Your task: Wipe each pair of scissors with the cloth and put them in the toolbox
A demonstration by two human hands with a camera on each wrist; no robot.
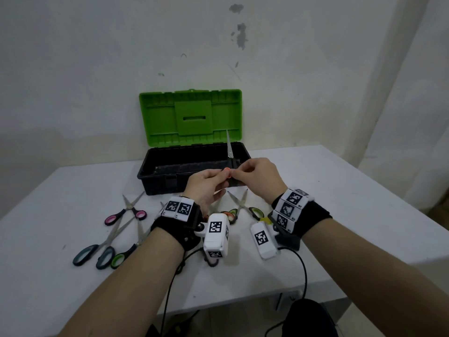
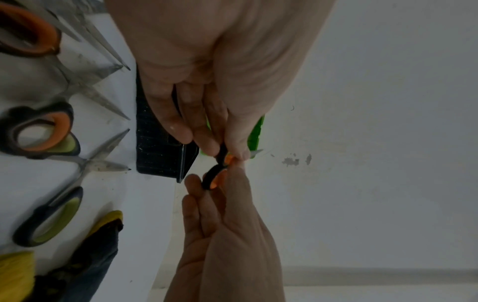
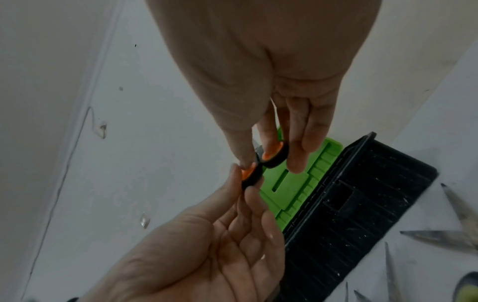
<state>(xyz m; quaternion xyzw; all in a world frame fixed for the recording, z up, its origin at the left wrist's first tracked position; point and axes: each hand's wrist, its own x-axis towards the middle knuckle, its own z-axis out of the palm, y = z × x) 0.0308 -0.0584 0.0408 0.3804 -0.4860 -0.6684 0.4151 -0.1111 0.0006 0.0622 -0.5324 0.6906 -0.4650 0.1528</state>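
I hold a pair of scissors with black and orange handles (image 1: 229,154) upright in front of the open toolbox (image 1: 158,184), blades closed and pointing up. My left hand (image 1: 220,177) pinches one handle loop (image 3: 250,177) between thumb and fingers. My right hand (image 1: 239,172) pinches the other loop (image 3: 275,156) the same way. A yellow and dark cloth (image 2: 101,241) lies on the table below my right wrist, with neither hand on it. The toolbox has a black base and a raised green lid (image 1: 192,117).
Several more scissors lie on the white table (image 1: 340,190): a pink-handled pair (image 1: 126,212), a teal pair (image 1: 94,251) and a green pair (image 1: 125,255) at the left, and a yellow-green pair (image 1: 244,206) and orange ones (image 2: 44,132) under my hands. A wall stands behind the toolbox.
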